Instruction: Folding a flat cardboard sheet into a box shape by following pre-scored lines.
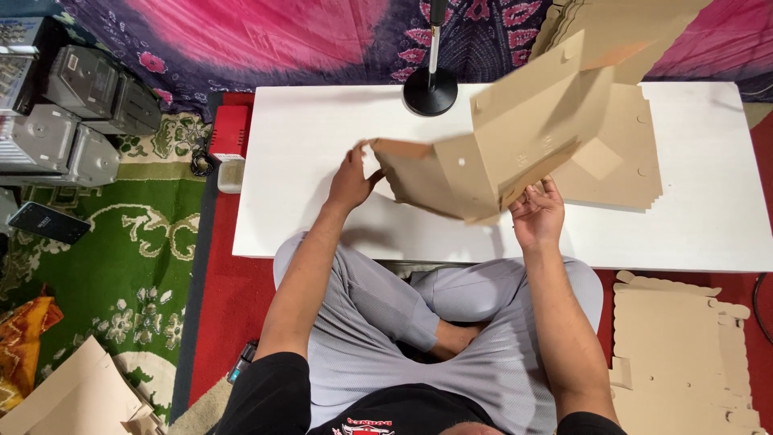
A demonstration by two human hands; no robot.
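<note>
A partly folded brown cardboard box blank point(515, 137) is raised above the low white table point(322, 201), its panels tilted and blurred. My left hand point(353, 179) grips the blank's left flap near its edge. My right hand point(538, 211) holds the blank from underneath at its lower right fold, palm up. A stack of flat cardboard blanks point(624, 161) lies on the table behind the raised one, to the right.
A black round stand base point(431, 90) with a pole sits at the table's far edge. More flat blanks point(684, 354) lie on the red floor at right, folded cardboard point(72, 399) at lower left. Grey metal boxes point(72, 113) and a red box point(229, 130) stand left.
</note>
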